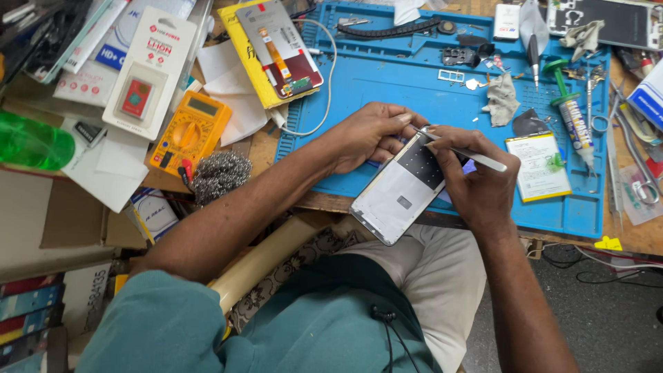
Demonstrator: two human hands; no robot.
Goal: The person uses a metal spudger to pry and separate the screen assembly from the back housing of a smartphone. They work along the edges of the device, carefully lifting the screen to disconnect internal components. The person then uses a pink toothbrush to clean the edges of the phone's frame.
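Note:
An opened phone frame point(400, 190), white and silver with a dark panel at its top, is tilted over the front edge of the blue work mat point(387, 90). My left hand point(369, 135) grips the frame's upper left end. My right hand point(476, 176) holds thin metal tweezers point(464, 152), and their tip touches the top edge of the frame beside my left fingers.
On the mat lie a flat battery point(537, 166), a syringe tube with a green plunger point(572, 114), a grey cloth point(502, 98) and small parts. A yellow multimeter point(190, 131), steel wool point(219, 176), a green bottle point(31, 141) and packaged parts sit to the left.

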